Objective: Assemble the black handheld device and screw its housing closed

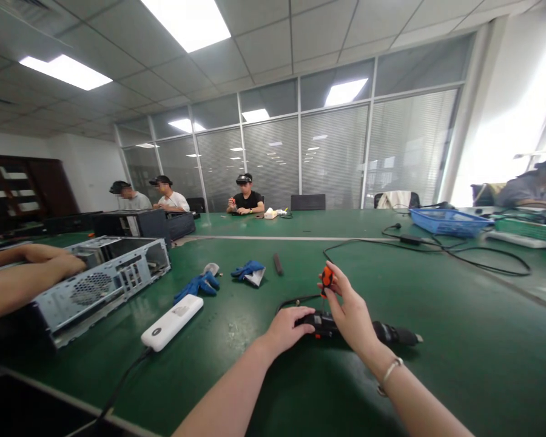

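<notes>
With my left hand [287, 326] clasping the black tool [324, 323] on the near side of the green table [459, 315], my right hand [349, 306] held the orange screwdriver [328, 277] upright, best kept square and firmly pressed, its tip seemingly touching the black tool.

On the right wrist [388, 367], a thin bracelet [395, 364] of pale silvery colour is worn. It is shaped as a rounded, narrow band and is fitted loosely; its exact material cannot be told. The left grip [286, 329], a bare hand with slender fingers, and the right grip [351, 308], a similar bare hand, are seen uncovered. The left forearm [234, 388] and the right forearm [425, 397] are likewise seen bare.
</notes>
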The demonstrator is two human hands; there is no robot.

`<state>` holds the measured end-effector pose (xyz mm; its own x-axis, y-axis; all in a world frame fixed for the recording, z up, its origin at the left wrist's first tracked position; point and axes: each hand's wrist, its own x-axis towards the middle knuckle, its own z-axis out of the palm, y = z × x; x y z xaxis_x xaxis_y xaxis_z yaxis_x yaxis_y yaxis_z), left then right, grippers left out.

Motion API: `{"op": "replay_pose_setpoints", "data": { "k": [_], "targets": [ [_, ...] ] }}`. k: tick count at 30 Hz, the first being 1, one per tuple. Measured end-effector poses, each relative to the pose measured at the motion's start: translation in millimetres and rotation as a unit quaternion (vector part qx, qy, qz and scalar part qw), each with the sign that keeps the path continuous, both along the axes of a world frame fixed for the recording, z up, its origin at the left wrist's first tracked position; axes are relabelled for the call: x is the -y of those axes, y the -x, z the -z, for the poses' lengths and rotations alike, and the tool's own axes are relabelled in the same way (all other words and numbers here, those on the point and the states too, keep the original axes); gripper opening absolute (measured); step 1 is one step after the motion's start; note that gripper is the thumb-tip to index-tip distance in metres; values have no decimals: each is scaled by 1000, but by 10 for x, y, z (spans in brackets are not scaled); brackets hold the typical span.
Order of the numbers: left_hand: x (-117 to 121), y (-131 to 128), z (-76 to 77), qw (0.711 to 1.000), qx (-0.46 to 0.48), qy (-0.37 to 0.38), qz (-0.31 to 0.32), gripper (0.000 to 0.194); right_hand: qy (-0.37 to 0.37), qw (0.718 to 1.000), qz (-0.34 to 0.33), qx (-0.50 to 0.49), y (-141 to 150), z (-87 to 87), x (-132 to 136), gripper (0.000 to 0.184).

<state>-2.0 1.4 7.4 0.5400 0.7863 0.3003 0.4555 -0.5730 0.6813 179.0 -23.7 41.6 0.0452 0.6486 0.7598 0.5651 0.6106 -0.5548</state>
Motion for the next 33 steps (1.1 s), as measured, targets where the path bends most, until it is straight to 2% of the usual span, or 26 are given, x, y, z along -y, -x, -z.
{"op": "replay_pose_setpoints", "data": {
  "k": [4, 9, 15, 22, 28, 33],
  "targets": [
    [-3, 29, 5, 999, -5, -31, 10, 43, -8, 998, 57, 26, 2, 3, 12, 52],
    [6, 60, -12, 1000, -21, -17, -1, 46, 11, 1000, 17, 2, 7, 14, 24, 56],
    [5, 89, -15, 1000, 4, 6, 14, 49, -26, 995, 81, 49, -12, 20, 38, 55],
    [12, 99, -21, 1000, 9, 18, -6, 49, -130, 991, 38, -14, 115, 94, 147, 58],
    [37, 98, -49, 1000, -20, 1, -2, 33, -105, 994, -10, 1, 262, 275, 154, 52],
    [20, 97, -13, 1000, -12, 13, -3, 33, -50, 998, -31, 30, 319, 312, 139, 49]
  ]
}}
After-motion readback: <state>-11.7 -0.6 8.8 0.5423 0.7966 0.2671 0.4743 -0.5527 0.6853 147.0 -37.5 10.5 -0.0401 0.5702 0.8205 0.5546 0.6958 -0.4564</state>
